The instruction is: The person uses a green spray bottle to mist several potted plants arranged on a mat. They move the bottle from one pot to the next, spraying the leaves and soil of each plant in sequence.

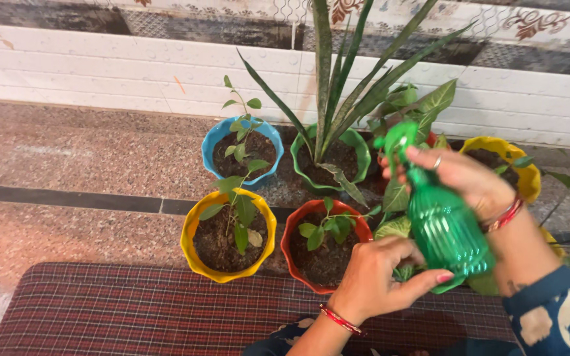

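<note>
You are looking down at a cluster of potted plants on a speckled stone floor, with a white tiled wall behind them. Your right hand (466, 178) is closed around the neck and trigger head of a green ribbed spray bottle (440, 221), fingers curled over the top, a ring on one finger. The bottle tilts, its nozzle pointing up and to the left toward the plants, its wider base angled down toward you. Your left hand (380, 273) supports the bottle from below and the left, thumb stretched along its base, the other fingers loosely curled beside it. So the bottle sits between your two hands, right hand above, left hand beneath.

Just left of the left hand stands a red pot (298, 254) with a small leafy seedling. Further left is a yellow pot (192, 254) with a taller seedling. Behind those are a blue pot (214, 142) and a green pot (361, 148) holding long sword-like leaves. Another yellow pot (529, 175) sits behind your right wrist. A dark red checked mat (133, 310) lies nearest you.
</note>
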